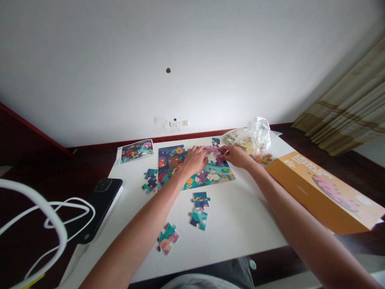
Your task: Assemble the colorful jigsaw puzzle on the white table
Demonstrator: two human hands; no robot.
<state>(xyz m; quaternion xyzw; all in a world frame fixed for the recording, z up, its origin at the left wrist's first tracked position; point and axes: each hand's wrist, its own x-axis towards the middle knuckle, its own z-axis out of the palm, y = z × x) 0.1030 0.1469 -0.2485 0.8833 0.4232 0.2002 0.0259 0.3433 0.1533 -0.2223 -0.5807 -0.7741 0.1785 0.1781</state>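
Observation:
A colourful jigsaw puzzle (171,179), partly put together, lies on the white table. Across its upper middle rests my left hand (195,160), fingers stretched out toward the puzzle's top edge. My right hand (236,155) is at the upper right, thumb and fingers pinched on a purple puzzle piece (220,155) that they partly cover. A bare white gap in the puzzle shows between the two hands. Loose pieces lie around: one dark piece (215,141) behind the puzzle, a few pieces (150,180) at its left, and more pieces (198,216) in front.
A reference picture (136,151) lies at the back left. Clear plastic bags (255,138) with pieces stand at the back right, near an orange puzzle box (319,192). A black phone (102,204) and a white cable (57,216) are at the left edge. The wall (192,92) is behind.

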